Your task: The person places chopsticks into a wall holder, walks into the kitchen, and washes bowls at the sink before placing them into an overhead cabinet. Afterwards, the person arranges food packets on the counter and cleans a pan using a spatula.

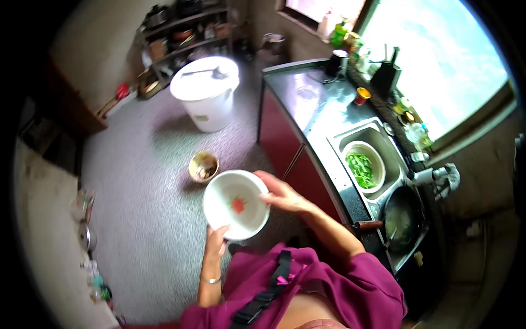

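Observation:
A white bowl (249, 219) with a red patch on its inside bottom is held tilted above the floor. My left hand (217, 241) grips its lower left rim, thumb over the edge. On the bowl's right side, my right hand (280, 193) holds the rim, thumb on top and fingers behind. Just beyond the bowl, a small round container (203, 167) with mixed scraps stands on the floor. The undersides of the bowl and the fingers beneath it are hidden.
A large white bucket (211, 104) with a lid stands ahead. To the right runs a counter (296, 101) with a sink (392, 151), a basin of green leaves (361, 170) and a wok (402, 219). Shelves (186, 46) stand at the back wall.

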{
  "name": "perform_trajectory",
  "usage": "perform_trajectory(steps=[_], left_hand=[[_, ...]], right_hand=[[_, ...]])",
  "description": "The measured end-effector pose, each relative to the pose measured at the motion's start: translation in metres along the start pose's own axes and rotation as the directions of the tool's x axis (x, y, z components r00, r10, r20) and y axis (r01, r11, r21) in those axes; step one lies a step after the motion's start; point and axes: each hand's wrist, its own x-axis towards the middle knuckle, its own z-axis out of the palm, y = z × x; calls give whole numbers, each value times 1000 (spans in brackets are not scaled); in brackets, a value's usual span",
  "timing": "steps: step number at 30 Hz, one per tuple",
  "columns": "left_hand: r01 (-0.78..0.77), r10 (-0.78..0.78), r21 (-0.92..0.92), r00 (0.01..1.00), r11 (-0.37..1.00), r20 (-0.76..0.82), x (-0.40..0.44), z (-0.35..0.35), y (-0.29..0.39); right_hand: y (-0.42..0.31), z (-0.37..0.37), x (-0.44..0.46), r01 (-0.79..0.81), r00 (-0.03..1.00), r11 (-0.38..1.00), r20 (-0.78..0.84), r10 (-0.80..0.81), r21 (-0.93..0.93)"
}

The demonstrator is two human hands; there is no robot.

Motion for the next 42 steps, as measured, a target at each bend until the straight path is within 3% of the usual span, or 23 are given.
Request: perform_trajectory(steps=[4,11,12,14,16,18,22,25,28,30,31,34,36,38,40,42], left_hand=[[-82,78,-22,988,996,-133,-14,-68,42],[-174,164,0,929,985,-331,-44,-189,104],[-162,153,9,908,987,-390,-46,-198,92],[-177,164,9,894,984,-416,-52,-222,98],[-279,253,12,852,960,-458,-53,-242,91],[-205,108,-134,850,970,-516,-64,-254,112],[-459,232,-246,757,853,-611,-68,-276,141],[-593,263,-314,688,742,-676,-68,-304,157],[-668,293,-231,574,707,-765,-77,-336,191],[-702,288,-183,496,688,-819,-80,-354,204],[-618,379,37,432,785,-819,-86,-361,208],[-534,400,227,232,814,-887,-95,-366,226],[-829,143,-113,225,547,-964,-101,-376,231],[-874,76,-95,149,477,-986,-112,-384,229],[-882,86,-25,74,471,-994,-134,-389,229],[-868,67,-9,49,496,-997,-152,-397,224]], right_hand=[[1,82,71,-83,991,990,113,70,118],[40,208,180,-177,971,984,166,169,34],[48,215,183,-237,955,971,173,239,-37],[55,239,206,-206,945,978,254,206,-29],[53,262,227,-240,920,971,321,226,5],[60,288,257,-260,878,966,419,232,10],[54,339,309,-315,788,948,547,283,-36],[45,386,352,-314,686,948,677,267,-56],[20,444,398,-347,583,925,737,341,-154],[30,473,426,-368,550,928,792,264,-53],[31,488,439,-338,482,939,846,229,-61],[32,534,461,-278,331,960,935,129,-34],[30,565,468,-259,227,963,965,129,-68],[25,595,467,-344,66,927,981,183,-150],[26,626,461,-306,-28,936,984,174,-175],[28,656,455,-373,-157,900,971,179,-226]])
